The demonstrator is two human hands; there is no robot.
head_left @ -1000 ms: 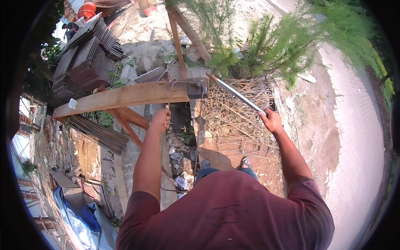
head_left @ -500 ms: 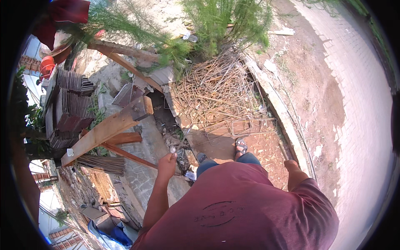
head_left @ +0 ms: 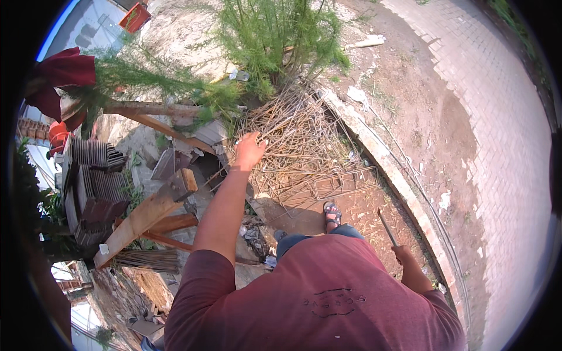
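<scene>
My left arm is stretched forward, and my left hand (head_left: 250, 151) is over the near left edge of a tangled pile of rusty steel rods (head_left: 304, 131). Its thumb stands apart from the fingers and I see nothing held in it; whether it touches the rods I cannot tell. Low at my right side, my right hand (head_left: 403, 254) is closed round a long thin bar (head_left: 388, 227). The bar has a greyish shaft and a rust-brown tip, which points forward and left. A bent rectangular steel frame (head_left: 345, 182) lies at the near edge of the pile.
A concrete curb (head_left: 374, 149) runs along the pile's right side, with cables beside it. Wooden beams (head_left: 143, 219) jut out at the left, near stacked roof tiles (head_left: 99, 187). A feathery green shrub (head_left: 275, 41) grows behind the pile. Paving (head_left: 497, 146) lies far right.
My left hand has moved forward from beside me to the pile; the slender rod by it no longer shows in it. My right hand has lowered, and its bar now shows clearly.
</scene>
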